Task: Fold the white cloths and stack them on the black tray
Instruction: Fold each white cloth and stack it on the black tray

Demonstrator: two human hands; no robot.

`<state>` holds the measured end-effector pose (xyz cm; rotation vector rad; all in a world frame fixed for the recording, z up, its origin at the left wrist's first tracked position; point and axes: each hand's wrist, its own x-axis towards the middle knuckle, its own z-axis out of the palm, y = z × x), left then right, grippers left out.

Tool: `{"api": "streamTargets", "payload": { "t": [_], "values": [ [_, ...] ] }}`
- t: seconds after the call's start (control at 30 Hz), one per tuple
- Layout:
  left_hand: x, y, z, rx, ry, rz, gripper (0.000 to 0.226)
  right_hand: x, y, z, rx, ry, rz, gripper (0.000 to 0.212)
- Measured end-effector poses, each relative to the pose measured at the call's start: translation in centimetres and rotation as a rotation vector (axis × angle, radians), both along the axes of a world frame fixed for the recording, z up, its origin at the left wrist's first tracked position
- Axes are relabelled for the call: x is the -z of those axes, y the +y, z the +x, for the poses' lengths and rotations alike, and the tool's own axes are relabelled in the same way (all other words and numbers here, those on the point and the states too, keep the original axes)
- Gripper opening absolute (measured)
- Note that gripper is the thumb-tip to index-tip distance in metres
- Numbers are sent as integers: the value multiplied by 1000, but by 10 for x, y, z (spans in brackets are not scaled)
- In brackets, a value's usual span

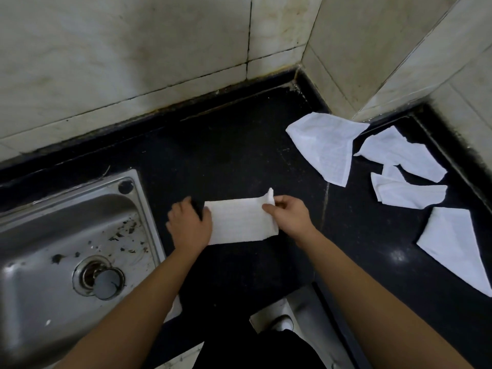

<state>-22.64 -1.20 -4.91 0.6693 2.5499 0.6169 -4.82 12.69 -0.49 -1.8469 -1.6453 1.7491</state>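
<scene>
Black polished stone is forming the counter (239, 155) in front of you, tucked into a corner of pale tiled wall (133, 62). On it, just ahead of your body, the white woven cloth (241, 222), folded into a flat rectangle, is lying lengthwise between your two hands. Your right hand (288, 214) is pinching its far right corner between thumb and curled fingers, so a small tip of fabric is sticking up above the knuckles while the rest is resting on the stone. Your left hand (190, 225) is meeting the short left edge, thumb side against the fabric. It is blurred, and I cannot tell whether it is gripping that edge or only pressing on it.

Off to your right, well apart from that piece, four more white cloths are lying loose on the same counter (none of them squared up). The wide crumpled cloth (324, 145) is lying nearest the wall corner. The creased cloth (404, 155) is sitting beside it, and the small bunched cloth (404, 193) is lying just in front of that. The flat triangular cloth (458, 246) is lying closest to the counter's near edge.

On your left, the stainless steel sink (53, 198) is sitting with its rim just beside your left hand. Dark specks are dotting its basin, and a round grey plug (106, 284) is sitting at the drain.
</scene>
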Motion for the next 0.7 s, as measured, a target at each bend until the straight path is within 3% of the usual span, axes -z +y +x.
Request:
{"api": "streamTargets", "payload": {
  "t": [0.1, 0.23, 0.53, 0.7],
  "values": [
    [-1, -12, -17, -215, -391, 33, 39, -1, -15, -25, -93, -5, 77, 26],
    [-6, -23, -26, -223, -623, 108, 26, 5, -37, -63, -323, -46, 91, 31],
    [-9, -26, -34, -213, -699, 138, 31, 27, -61, -96, -461, -111, 84, 43],
    [-8, -27, -33, -213, -681, 150, 26, 29, -56, -85, -400, 55, -96, 46]
  ]
}}
